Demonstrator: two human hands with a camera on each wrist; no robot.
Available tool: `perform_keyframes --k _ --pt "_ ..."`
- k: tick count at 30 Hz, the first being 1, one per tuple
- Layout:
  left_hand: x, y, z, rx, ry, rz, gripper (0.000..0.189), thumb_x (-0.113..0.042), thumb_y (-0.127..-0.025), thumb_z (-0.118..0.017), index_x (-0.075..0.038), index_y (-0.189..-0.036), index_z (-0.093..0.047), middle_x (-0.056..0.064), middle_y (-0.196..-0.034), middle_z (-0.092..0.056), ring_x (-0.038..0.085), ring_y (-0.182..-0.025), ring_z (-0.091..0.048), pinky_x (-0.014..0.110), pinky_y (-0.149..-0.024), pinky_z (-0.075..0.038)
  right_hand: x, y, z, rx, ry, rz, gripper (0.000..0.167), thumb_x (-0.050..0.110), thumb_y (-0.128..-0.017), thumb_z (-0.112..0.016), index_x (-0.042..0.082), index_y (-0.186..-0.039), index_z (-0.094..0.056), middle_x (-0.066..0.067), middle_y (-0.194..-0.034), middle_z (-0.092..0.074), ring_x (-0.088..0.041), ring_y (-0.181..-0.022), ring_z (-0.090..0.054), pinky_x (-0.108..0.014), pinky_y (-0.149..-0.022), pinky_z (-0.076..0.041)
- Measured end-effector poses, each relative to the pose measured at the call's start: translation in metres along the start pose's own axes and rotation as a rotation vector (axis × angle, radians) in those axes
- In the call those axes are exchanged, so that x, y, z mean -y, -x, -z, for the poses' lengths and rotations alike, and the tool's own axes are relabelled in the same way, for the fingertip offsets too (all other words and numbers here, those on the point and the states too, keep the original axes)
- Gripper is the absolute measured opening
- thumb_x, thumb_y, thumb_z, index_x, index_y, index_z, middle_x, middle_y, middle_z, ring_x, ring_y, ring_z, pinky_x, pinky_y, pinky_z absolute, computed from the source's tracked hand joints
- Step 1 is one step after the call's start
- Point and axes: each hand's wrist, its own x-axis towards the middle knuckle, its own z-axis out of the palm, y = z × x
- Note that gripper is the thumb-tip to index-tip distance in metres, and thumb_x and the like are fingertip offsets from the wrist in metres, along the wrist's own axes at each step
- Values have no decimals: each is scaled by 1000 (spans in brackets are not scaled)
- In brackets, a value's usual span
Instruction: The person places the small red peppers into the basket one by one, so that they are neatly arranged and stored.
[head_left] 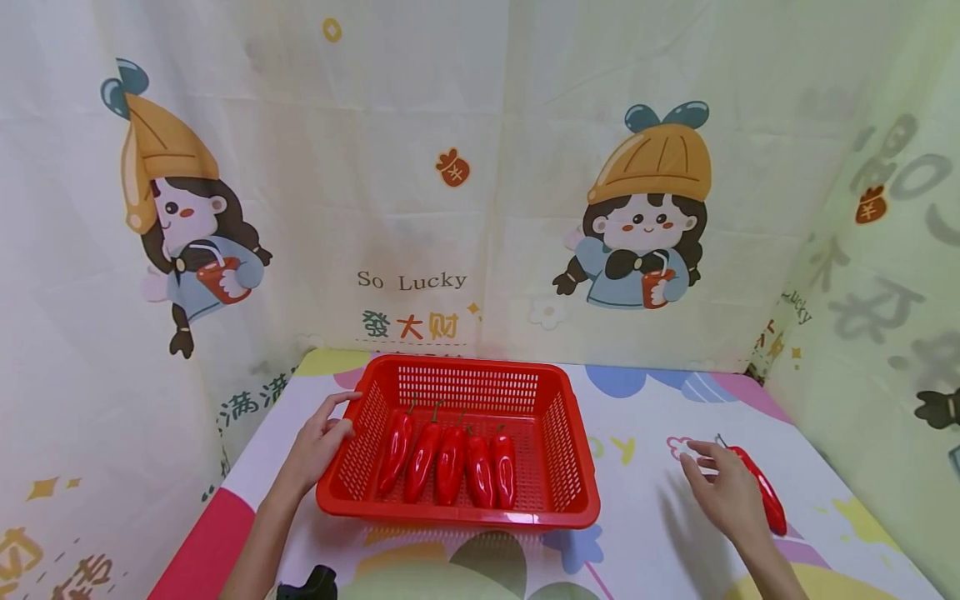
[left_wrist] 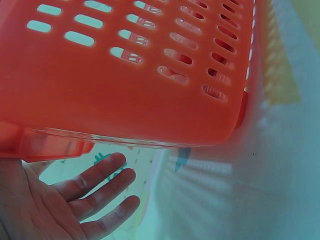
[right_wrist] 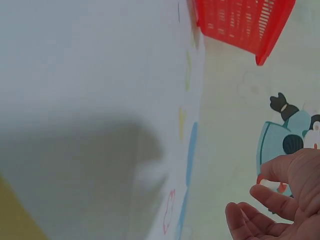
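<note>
A red plastic basket (head_left: 457, 515) with slotted walls stands on the table, holding several glossy red chili peppers (head_left: 451, 463) with green stems, laid side by side. At the basket's left rim is my left hand (head_left: 318, 446), index finger and thumb right at the edge. In the left wrist view, this hand's other fingers (left_wrist: 102, 200) spread out below the rim lip, apart from the wall. My right hand (head_left: 729, 492) hovers over the table on the right, fingers slightly bent with nothing between them. Just beyond it lies another red chili pepper (head_left: 761, 492), partly hidden by the hand.
The table (head_left: 637, 533) wears a white cloth with colourful prints. Cream curtains (head_left: 510, 225) with cartoon figures enclose the back and both sides. A small black device (head_left: 318, 581) shows at the bottom edge beside my left forearm.
</note>
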Motion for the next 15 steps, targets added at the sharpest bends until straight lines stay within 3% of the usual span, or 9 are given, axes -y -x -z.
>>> perform_keyframes --k 3,6,11,13,15 --pt "-1 0 -1 -4 5 1 58 -14 -95 -56 -22 -151 -43 20 -107 -72 27 -79 -72 38 -70 -64 -6 -2 3 -30 -5 3 31 10 -91 -71 -9 -114 -68 -30 -107 -68 -46 -91 -70 -4 -64 -46" --pt "-2 1 -1 -6 7 2 58 -14 -95 -56 -22 -151 -43 20 -108 -71 27 -81 -72 39 -71 -64 -12 -3 7 -36 15 -8 32 12 -91 -70 -9 -115 -68 -31 -107 -67 -46 -91 -69 -4 -65 -44" --pt "-1 1 -1 -7 9 1 58 -14 -95 -56 -21 -151 -42 20 -108 -71 27 -81 -72 40 -71 -64 -19 -4 12 -16 56 -52 35 14 -93 -68 -9 -120 -65 -33 -105 -66 -47 -93 -67 -41 -75 -55" --pt "-1 1 -1 -6 10 0 58 -13 -95 -56 -21 -151 -42 20 -108 -71 27 -81 -72 39 -71 -64 -22 -4 13 -6 63 -73 37 15 -95 -66 -10 -122 -63 -34 -106 -65 -49 -97 -64 -56 -80 -52" --pt "0 0 -1 -5 11 0 58 -13 -95 -55 -21 -152 -42 20 -107 -72 27 -80 -72 39 -71 -64 -26 -5 14 6 66 -96 38 15 -96 -64 -10 -124 -62 -35 -108 -64 -50 -102 -61 -63 -84 -48"
